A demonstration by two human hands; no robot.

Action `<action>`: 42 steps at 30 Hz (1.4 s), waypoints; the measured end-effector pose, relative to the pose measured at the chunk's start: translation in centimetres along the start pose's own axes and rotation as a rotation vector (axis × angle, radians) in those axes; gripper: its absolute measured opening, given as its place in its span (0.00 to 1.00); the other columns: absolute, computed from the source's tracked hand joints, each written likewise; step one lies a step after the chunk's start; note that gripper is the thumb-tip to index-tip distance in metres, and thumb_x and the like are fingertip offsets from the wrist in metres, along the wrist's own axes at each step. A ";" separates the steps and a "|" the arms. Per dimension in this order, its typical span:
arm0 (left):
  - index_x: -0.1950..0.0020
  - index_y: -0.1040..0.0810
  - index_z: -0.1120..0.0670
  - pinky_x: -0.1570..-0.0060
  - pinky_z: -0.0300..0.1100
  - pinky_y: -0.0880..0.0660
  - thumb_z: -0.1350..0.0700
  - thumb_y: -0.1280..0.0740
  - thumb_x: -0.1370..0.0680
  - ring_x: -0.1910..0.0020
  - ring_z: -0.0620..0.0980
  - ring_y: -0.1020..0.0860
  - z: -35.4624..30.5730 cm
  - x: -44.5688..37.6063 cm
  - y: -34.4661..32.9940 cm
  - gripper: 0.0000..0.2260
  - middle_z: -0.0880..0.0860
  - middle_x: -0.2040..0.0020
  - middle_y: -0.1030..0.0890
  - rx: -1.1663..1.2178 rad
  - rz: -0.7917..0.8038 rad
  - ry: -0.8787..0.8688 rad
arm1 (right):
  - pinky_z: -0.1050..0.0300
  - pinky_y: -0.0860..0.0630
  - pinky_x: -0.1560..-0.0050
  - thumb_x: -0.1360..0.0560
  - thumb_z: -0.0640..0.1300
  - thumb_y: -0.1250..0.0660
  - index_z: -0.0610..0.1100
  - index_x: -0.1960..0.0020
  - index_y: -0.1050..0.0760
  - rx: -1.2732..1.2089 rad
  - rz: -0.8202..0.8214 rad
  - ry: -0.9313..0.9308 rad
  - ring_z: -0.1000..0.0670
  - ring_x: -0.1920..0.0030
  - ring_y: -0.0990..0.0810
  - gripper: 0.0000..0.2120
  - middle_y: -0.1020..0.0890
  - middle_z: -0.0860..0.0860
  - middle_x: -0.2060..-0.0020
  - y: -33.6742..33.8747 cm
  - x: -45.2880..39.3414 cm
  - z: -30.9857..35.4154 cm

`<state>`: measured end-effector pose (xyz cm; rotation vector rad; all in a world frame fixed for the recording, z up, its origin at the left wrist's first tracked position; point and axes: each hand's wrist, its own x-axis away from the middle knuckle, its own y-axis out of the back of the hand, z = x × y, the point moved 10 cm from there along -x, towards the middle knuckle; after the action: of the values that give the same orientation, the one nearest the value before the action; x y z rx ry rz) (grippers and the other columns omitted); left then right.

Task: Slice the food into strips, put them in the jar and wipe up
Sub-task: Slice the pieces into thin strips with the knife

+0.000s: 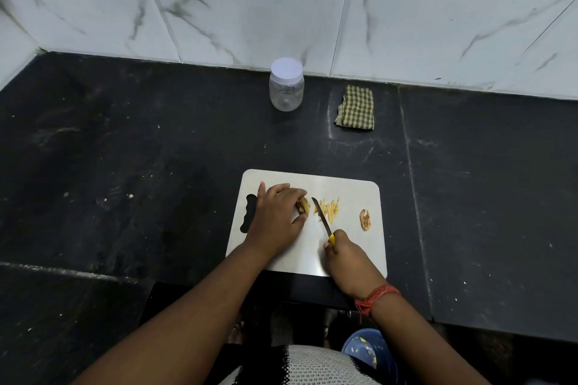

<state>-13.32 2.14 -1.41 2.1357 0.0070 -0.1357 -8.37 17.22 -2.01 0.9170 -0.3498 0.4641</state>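
Yellow-fleshed food piece (302, 206), brown-skinned and mostly hidden, lies on the left half of the pale rectangular cutting board (344, 256), pinned under the curled fingers of the left hand (276, 212), which grips it from above; only its right-hand cut end shows past the fingertips. Just to the right of that end stands the small yellow-handled knife (322, 218), its handle clenched in the right hand (345, 259) and its blade pointing away from the person and slightly leftward, tip near the exposed face. The relation that governs the coming cut: the piece lies to the left of the blade and up-left of the right hand, so the right hand is the nearer to the cut face while the left anchors the bulk. The long axis of the piece cannot be told, as the hand covers it. Thin yellow cut strips (328, 208) lie just right of the blade; a brown trimmed end slice (364, 219) sits well apart near the board's right edge. Beyond the board, on the black stone counter (140, 150), stand a clear plastic jar with white lid (286, 84), lid on, and a folded green-checked cloth (355, 107), both unused as yet.
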 end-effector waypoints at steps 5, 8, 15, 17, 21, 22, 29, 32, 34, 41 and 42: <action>0.35 0.22 0.50 0.22 0.58 0.53 0.51 0.32 0.22 0.30 0.51 0.31 -0.3 0.5 -0.3 0.15 0.45 0.34 0.22 -0.094 -0.021 -0.096 | 0.55 0.37 0.69 0.17 0.43 0.47 0.41 0.52 0.38 0.020 0.005 0.021 0.50 0.67 0.29 0.07 0.29 0.49 0.67 -0.5 -0.1 0.5; 0.39 0.20 0.52 0.23 0.61 0.47 0.52 0.32 0.22 0.33 0.52 0.28 -0.9 1.0 -0.5 0.13 0.47 0.38 0.20 -0.177 -0.047 -0.185 | 0.57 0.37 0.70 0.17 0.41 0.48 0.41 0.52 0.39 0.038 -0.006 0.030 0.49 0.68 0.30 0.06 0.29 0.50 0.67 -0.7 -0.3 0.9; 0.35 0.23 0.51 0.25 0.64 0.44 0.49 0.36 0.20 0.33 0.52 0.28 -1.1 2.3 -0.7 0.16 0.48 0.35 0.22 -0.288 -0.048 -0.303 | 0.62 0.41 0.72 0.18 0.40 0.48 0.42 0.51 0.39 0.072 -0.022 0.047 0.51 0.69 0.31 0.03 0.31 0.51 0.68 -1.0 -1.1 1.4; 0.34 0.23 0.51 0.25 0.64 0.44 0.49 0.36 0.20 0.33 0.52 0.28 -1.0 2.4 -0.9 0.16 0.47 0.34 0.23 -0.295 -0.038 -0.311 | 0.63 0.43 0.73 0.18 0.39 0.48 0.42 0.51 0.39 0.079 -0.016 0.045 0.53 0.70 0.33 0.03 0.32 0.52 0.68 -1.0 -1.2 1.5; 0.35 0.23 0.50 0.26 0.65 0.43 0.48 0.37 0.20 0.34 0.53 0.28 -0.8 2.3 -1.1 0.15 0.47 0.34 0.23 -0.302 -0.027 -0.308 | 0.62 0.43 0.73 0.18 0.38 0.48 0.41 0.50 0.39 0.099 -0.007 0.042 0.53 0.70 0.34 0.02 0.33 0.52 0.68 -1.2 -1.5 1.5; 0.36 0.23 0.50 0.26 0.66 0.43 0.48 0.37 0.20 0.34 0.53 0.28 -0.8 2.2 -1.1 0.15 0.47 0.34 0.23 -0.300 -0.029 -0.307 | 0.62 0.43 0.73 0.18 0.37 0.48 0.41 0.49 0.39 0.108 -0.009 0.044 0.53 0.70 0.34 0.01 0.33 0.52 0.68 -1.2 -1.5 1.5; 0.39 0.21 0.51 0.27 0.65 0.41 0.49 0.37 0.21 0.37 0.53 0.26 -1.1 1.8 -0.9 0.13 0.47 0.38 0.22 -0.294 -0.049 -0.324 | 0.63 0.44 0.73 0.19 0.36 0.48 0.41 0.49 0.39 0.118 -0.059 0.026 0.52 0.70 0.33 0.02 0.31 0.51 0.67 -1.2 -1.7 1.3; 0.40 0.22 0.51 0.27 0.65 0.40 0.50 0.36 0.21 0.38 0.53 0.26 -1.3 1.6 -0.8 0.12 0.48 0.39 0.21 -0.300 -0.057 -0.343 | 0.63 0.43 0.73 0.20 0.35 0.48 0.41 0.49 0.38 0.117 -0.066 0.018 0.53 0.71 0.34 0.03 0.33 0.52 0.69 -1.3 -1.9 1.0; 0.40 0.22 0.51 0.27 0.64 0.39 0.50 0.36 0.21 0.38 0.53 0.26 -1.3 1.7 -0.8 0.11 0.48 0.39 0.22 -0.297 -0.059 -0.349 | 0.63 0.43 0.73 0.20 0.35 0.47 0.40 0.48 0.37 0.127 -0.054 0.028 0.52 0.71 0.33 0.03 0.33 0.52 0.69 -1.5 -1.9 0.9; 0.40 0.22 0.51 0.27 0.63 0.38 0.50 0.37 0.20 0.39 0.52 0.26 -1.3 1.8 -0.8 0.11 0.48 0.39 0.22 -0.292 -0.058 -0.356 | 0.63 0.42 0.74 0.21 0.34 0.47 0.37 0.45 0.35 0.140 -0.055 0.030 0.54 0.71 0.34 0.06 0.26 0.48 0.65 -1.6 -2.1 1.0; 0.40 0.22 0.51 0.27 0.63 0.38 0.51 0.37 0.20 0.39 0.52 0.26 -1.3 1.8 -0.8 0.11 0.48 0.39 0.22 -0.289 -0.059 -0.358 | 0.63 0.42 0.74 0.21 0.34 0.47 0.37 0.45 0.35 0.144 -0.050 0.027 0.53 0.71 0.34 0.07 0.23 0.44 0.62 -1.7 -2.1 0.9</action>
<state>-11.45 3.57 -1.61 1.7990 -0.1141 -0.5192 -9.37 15.07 -3.61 1.0556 -0.2708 0.4597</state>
